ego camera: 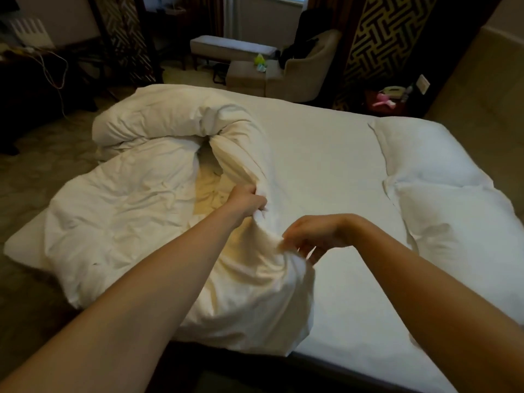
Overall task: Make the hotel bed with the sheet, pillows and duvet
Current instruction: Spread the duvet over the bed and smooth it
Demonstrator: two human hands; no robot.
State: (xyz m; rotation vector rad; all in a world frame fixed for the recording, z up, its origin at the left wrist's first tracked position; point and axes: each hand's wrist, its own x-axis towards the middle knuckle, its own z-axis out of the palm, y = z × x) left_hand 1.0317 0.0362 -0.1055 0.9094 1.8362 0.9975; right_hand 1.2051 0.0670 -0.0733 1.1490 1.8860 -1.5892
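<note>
The duvet (pixel 136 211) is a thick, soft white mass, crumpled into fine creases and rolled into a fat tube at its far end. In the hollow between its folds the cloth looks creamy yellow. It lies heaped on the left half of the bed, with one flat corner hanging over the left edge above the patterned carpet (pixel 28 171). The sheet (pixel 326 165) is smooth and taut over the mattress, with hardly a wrinkle. Two plump white pillows, the far pillow (pixel 425 148) and the near pillow (pixel 459 222), lie side by side at the right end and touch each other.

Both bare forearms reach out over the near edge of the bed. The left grip (pixel 249 201) is clenched around a thick fold of the duvet, with the knuckles up and the cloth bunched below the fist. The right grip (pixel 312 236) is bent down at the wrist, and its fingertips (pixel 286 242) pinch a small peak of the same duvet just beside the left wrist.

Beyond the bed stands a beige upholstered armchair (pixel 309 66).
</note>
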